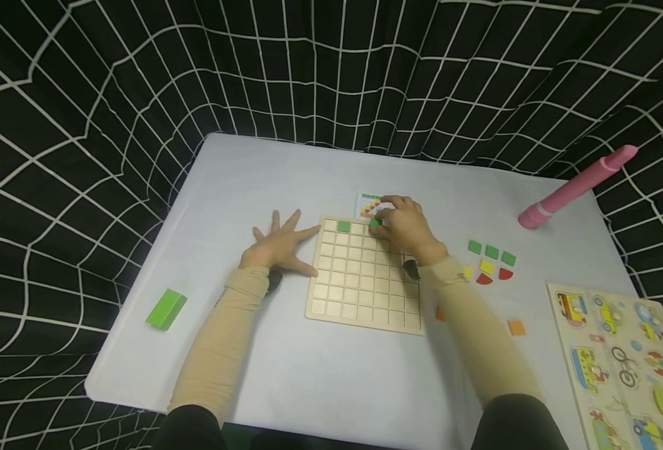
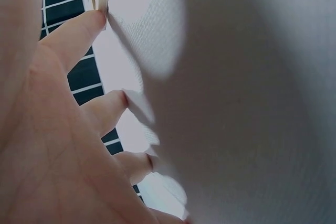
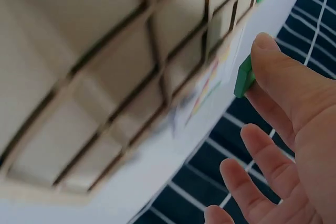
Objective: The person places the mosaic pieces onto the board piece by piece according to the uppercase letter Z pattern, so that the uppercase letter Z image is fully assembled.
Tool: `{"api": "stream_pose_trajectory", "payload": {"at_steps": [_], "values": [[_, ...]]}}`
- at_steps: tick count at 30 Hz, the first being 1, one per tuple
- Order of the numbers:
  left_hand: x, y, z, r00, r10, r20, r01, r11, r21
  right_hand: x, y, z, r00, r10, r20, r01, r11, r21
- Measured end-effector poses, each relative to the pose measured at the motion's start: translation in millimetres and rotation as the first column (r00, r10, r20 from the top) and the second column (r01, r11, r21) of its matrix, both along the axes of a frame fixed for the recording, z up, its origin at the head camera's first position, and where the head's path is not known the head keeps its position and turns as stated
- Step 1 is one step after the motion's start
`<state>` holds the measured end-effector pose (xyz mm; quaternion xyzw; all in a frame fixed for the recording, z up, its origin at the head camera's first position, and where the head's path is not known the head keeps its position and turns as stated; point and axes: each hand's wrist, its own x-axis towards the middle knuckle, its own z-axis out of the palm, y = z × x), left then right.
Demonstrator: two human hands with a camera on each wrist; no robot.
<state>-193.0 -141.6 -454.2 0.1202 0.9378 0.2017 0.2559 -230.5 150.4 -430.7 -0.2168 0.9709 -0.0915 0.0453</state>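
Observation:
A wooden grid board lies flat on the white table. One green square tile sits in its far row, near the left corner. Between thumb and forefinger, my right hand pinches another green tile, held just over the far edge of the board. My left hand is spread with straight fingers along the board's left side; in the left wrist view a fingertip touches the board's edge. Behind the board lies a printed pattern card, partly covered by the right hand.
Several green, yellow and red pieces lie right of the board, with an orange tile nearer me. A picture puzzle board occupies the right edge. A pink cylinder stands at back right, a green block at left.

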Motion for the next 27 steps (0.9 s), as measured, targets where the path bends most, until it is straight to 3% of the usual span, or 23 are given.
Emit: {"api": "stream_pose_trajectory", "payload": {"at_steps": [9,17,22,27], "values": [[0.4,-1.2,0.4,1.000,-0.004,0.003,0.004,1.000,0.003,-3.5,-25.7,-12.4,0.998,0.027,0.056,-0.027,1.000,-0.011],[1.3,-1.4,0.0,1.000,-0.005,0.004,0.005,1.000,-0.001,-2.8,-34.9,-12.5,0.999,0.043,0.027,-0.043,0.999,0.016],[2.5,-1.5,1.1,1.000,-0.004,0.005,0.004,1.000,-0.001,-3.4,-35.4,-13.6,1.000,0.020,-0.003,-0.019,0.996,0.090],[2.0,-1.5,0.8,1.000,-0.004,-0.004,0.004,1.000,-0.001,-5.2,-34.9,-11.9,1.000,0.005,-0.001,-0.005,0.996,0.093]]}}
